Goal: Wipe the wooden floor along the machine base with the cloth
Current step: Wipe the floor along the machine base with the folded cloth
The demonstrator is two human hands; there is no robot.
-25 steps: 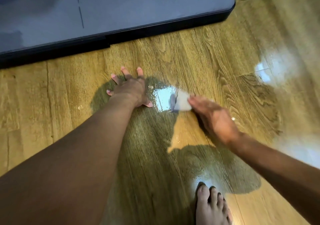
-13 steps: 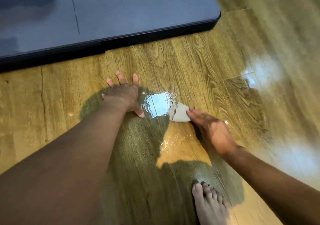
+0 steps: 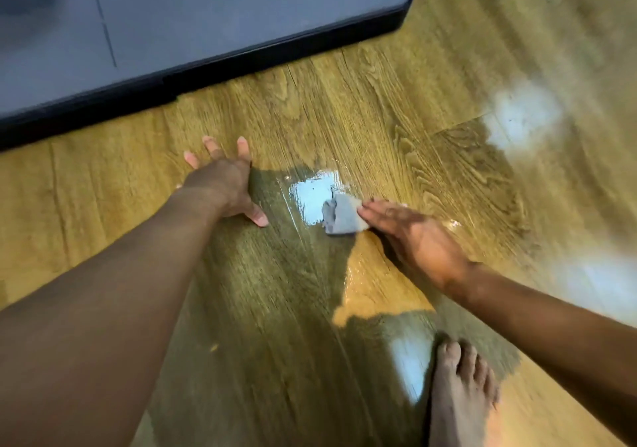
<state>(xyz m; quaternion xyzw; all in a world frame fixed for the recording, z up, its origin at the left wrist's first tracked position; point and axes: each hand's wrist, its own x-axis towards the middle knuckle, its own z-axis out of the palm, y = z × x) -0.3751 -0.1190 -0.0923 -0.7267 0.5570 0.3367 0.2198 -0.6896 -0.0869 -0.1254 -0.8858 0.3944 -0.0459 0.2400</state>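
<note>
A small grey cloth lies bunched on the wet, glossy wooden floor, a little in front of the dark machine base. My right hand presses flat on the cloth's right edge with straight fingers. My left hand rests spread on the floor to the left of the cloth, fingers pointing toward the base. A shiny wet patch lies between the two hands.
The base's black rim runs diagonally from lower left to a rounded corner at the upper right. A bare foot stands on the floor at the bottom right. Bright light reflections show on the planks to the right.
The view has shifted, so the machine base's corner now sits further left. My right hand still presses the cloth and has slid with it slightly. My left hand stays planted on the floor.
</note>
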